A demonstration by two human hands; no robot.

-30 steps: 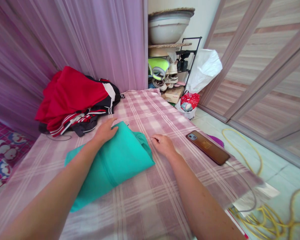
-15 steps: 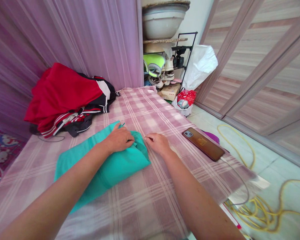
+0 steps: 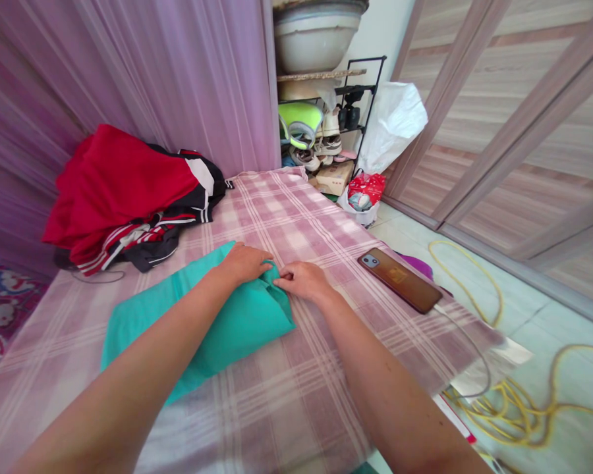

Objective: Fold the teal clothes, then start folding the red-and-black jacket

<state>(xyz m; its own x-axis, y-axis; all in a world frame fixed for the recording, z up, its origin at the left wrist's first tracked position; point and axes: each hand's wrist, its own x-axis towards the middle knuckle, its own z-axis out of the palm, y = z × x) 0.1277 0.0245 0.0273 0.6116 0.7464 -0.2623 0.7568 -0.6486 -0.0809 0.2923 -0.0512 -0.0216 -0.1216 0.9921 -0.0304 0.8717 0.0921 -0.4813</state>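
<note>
A folded piece of teal cloth, perhaps a garment, lies flat on the checked bed sheet. My left hand rests over its far right part, with the fingertips curled down and pinching the fabric by the right-hand fold. Just to the right, my right hand is closed at the cloth's open right end, thumb and index finger together on its edge. The layers bunch up between the two hands. My left forearm covers much of the cloth's near side.
A heap of red and black clothes lies at the far left, by a purple curtain. A phone on a charging cable lies at the right edge. Beyond stand a shoe rack and bags; a yellow cable coils on the floor.
My left hand has shifted right along the cloth to its right-hand fold. My right hand has moved slightly left, onto the cloth's edge. The view has shifted a little.
</note>
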